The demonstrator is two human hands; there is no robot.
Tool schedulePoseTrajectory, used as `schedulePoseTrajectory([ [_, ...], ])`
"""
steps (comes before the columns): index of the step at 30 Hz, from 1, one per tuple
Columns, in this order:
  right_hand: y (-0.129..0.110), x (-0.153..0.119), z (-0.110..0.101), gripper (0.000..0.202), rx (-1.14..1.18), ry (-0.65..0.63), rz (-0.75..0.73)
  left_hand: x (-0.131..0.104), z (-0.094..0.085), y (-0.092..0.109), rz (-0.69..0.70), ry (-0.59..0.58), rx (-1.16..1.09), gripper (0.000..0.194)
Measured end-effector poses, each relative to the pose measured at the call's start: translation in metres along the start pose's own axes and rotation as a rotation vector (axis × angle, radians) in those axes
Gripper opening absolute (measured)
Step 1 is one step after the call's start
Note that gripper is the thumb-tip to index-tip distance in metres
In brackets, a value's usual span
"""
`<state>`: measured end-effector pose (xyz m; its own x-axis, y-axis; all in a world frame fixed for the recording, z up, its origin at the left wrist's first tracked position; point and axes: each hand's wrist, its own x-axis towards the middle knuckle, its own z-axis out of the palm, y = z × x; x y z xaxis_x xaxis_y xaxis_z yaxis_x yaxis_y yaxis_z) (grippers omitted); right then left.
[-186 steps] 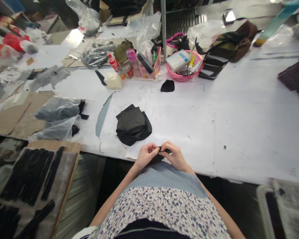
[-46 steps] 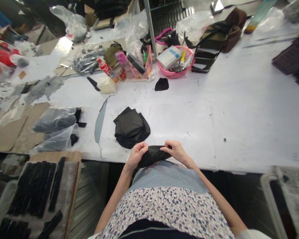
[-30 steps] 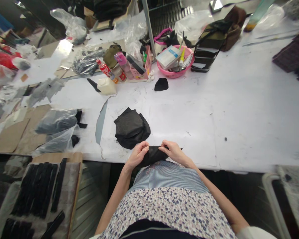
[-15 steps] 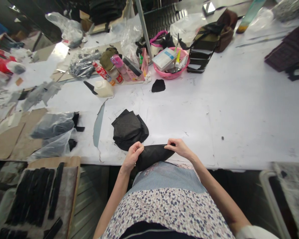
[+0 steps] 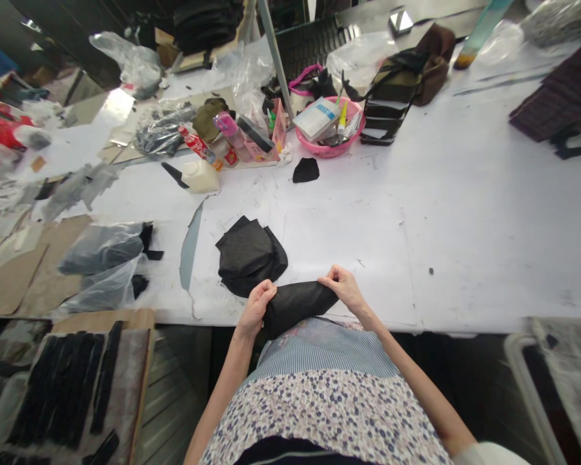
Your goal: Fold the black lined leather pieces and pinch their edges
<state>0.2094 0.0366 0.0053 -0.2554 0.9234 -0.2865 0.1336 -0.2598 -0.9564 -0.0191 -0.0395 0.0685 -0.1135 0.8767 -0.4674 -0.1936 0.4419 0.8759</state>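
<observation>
A piece of black fabric (image 5: 297,305) is stretched between my two hands at the table's front edge, just above my lap. My left hand (image 5: 257,307) pinches its left end, with the fingers closed. At the upper right corner my right hand (image 5: 343,285) grips it between thumb and fingers. Right behind my left hand lies a stack of black fabric pieces (image 5: 246,252), loosely piled on the white table (image 5: 348,239). A smaller black scrap (image 5: 306,170) lies further back.
A pink basin (image 5: 336,148) with a box and tubes stands at the back, beside bottles and a cream container (image 5: 201,175). Plastic bags with dark pieces (image 5: 106,248) lie left on cardboard (image 5: 17,278). Below the table at left, a board (image 5: 142,323) bears black strips.
The held fabric now shows more of its flat face, and my right hand has risen slightly. Both hands keep their grip. The view has shifted a little.
</observation>
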Motion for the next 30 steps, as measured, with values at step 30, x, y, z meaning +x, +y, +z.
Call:
schedulePoseTrajectory([
  [30, 0.006, -0.007, 0.006, 0.049, 0.341, 0.238, 0.167, 0.016, -0.016, -0.028, 0.021, -0.018, 0.158, 0.038],
])
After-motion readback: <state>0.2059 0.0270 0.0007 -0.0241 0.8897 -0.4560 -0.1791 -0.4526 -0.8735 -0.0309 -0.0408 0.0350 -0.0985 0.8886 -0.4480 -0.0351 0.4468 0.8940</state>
